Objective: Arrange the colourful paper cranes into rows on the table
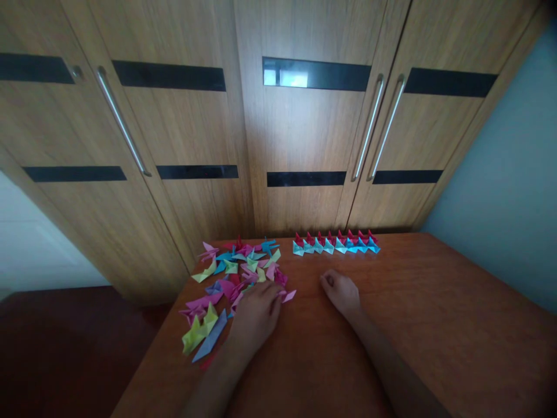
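Note:
My left hand is over the right side of a loose pile of colourful folded-paper pieces. Its fingers are curled together at a pink origami piece, whose pointed end sticks out past the fingertips; the rest is hidden. Around this hand lie magenta, pale green, blue and red origami, with a yellow piece and a lavender piece at the pile's near left. My right hand rests on the table with its fingers curled in and nothing visible in them. Beyond it stand a row of red origami and a row of blue origami.
The brown wooden table reaches back to a wooden wardrobe with long metal handles. A pale wall borders the right side. At the left, the table's edge drops to a dark floor.

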